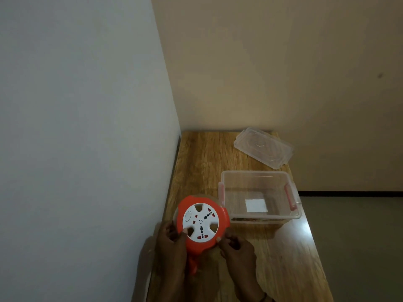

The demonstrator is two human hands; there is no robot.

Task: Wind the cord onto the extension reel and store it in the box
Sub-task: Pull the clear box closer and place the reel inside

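Your left hand (170, 240) grips the extension reel (224, 224) from its left side, with the thumb laid over the edge of the white socket face (209, 233) beside a lower notch. Your right hand (237, 247) holds the lower right rim, fingers curled and one fingertip pressed on the orange edge. Both hands are clasped on the reel.

The reel is round and orange, with its white face turned up towards you. That face has four notches and rows of dark and red socket openings. An orange handle (193, 267) points down between your wrists. The reel sits at the near left of the wooden tabletop (202, 153), close to the grey wall; you cannot tell if it rests on the wood.

Just beside it on the right stands the clear box (255, 174), open, with red latches. Its lid (263, 147) lies farther back.
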